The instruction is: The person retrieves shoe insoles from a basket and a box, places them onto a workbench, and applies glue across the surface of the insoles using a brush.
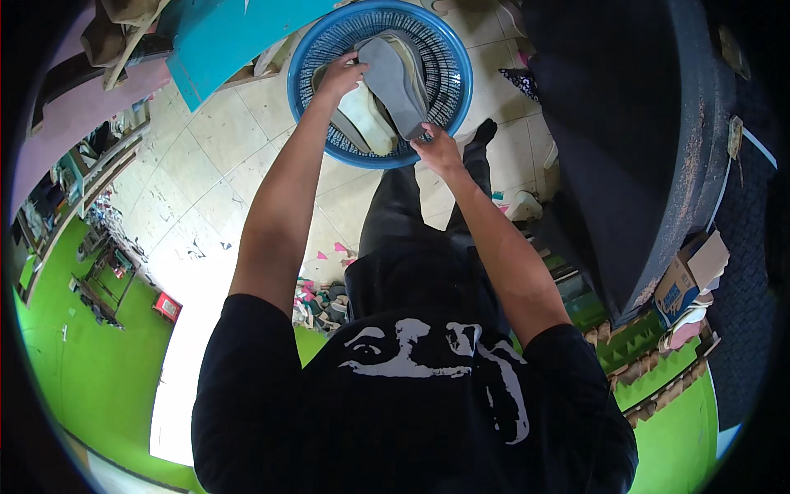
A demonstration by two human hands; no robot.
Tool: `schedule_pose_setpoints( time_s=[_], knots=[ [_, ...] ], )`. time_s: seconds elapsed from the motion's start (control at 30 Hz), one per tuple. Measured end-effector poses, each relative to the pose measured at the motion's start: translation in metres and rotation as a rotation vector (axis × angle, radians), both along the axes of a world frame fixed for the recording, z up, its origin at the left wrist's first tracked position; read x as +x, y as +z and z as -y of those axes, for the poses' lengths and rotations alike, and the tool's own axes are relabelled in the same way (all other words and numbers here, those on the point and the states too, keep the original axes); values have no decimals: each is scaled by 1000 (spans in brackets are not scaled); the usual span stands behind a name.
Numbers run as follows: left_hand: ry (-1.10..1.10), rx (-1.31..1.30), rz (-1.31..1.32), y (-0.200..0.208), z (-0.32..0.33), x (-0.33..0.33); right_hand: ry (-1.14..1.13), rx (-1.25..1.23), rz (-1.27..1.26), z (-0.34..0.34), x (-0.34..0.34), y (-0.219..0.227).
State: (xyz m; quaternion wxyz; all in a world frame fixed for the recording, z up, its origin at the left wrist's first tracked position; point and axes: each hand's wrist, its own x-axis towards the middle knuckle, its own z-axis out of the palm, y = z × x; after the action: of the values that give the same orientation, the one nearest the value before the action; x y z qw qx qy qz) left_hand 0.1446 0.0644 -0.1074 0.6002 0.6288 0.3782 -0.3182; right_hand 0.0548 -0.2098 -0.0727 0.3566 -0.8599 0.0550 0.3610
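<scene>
A round blue plastic basket (466,72) sits on the floor in front of me, with several shoe soles inside. On top is a grey shoe sole (387,78), its wide end away from me and its narrow end near my right hand. The fingers of my left hand (341,76) close on the wide end's left edge. My right hand (439,151) pinches the narrow end above the basket's near rim. A cream sole (364,119) lies just left of the grey one. More soles show partly beneath; how many are held together I cannot tell.
A turquoise board (239,41) juts in at the upper left. To the right stands a large dark covered object (617,148), with an open cardboard box (690,276) beyond it. Scraps and shoe pieces (325,306) lie piled on the tiled floor near my legs.
</scene>
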Motion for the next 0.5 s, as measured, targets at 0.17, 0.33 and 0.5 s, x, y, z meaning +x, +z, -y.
schedule_pose_setpoints(
  time_s=[0.17, 0.33, 0.5],
  knots=[
    [-26, 17, 21, 3, 4, -9, 158, -22, -94, 0, 0, 1],
    [16, -30, 28, 25, 12, -23, 112, 134, -177, 13, 3, 13],
    [11, -10, 284, 57, 45, -61, 15, 322, -94, 44, 18, 52]
  ],
)
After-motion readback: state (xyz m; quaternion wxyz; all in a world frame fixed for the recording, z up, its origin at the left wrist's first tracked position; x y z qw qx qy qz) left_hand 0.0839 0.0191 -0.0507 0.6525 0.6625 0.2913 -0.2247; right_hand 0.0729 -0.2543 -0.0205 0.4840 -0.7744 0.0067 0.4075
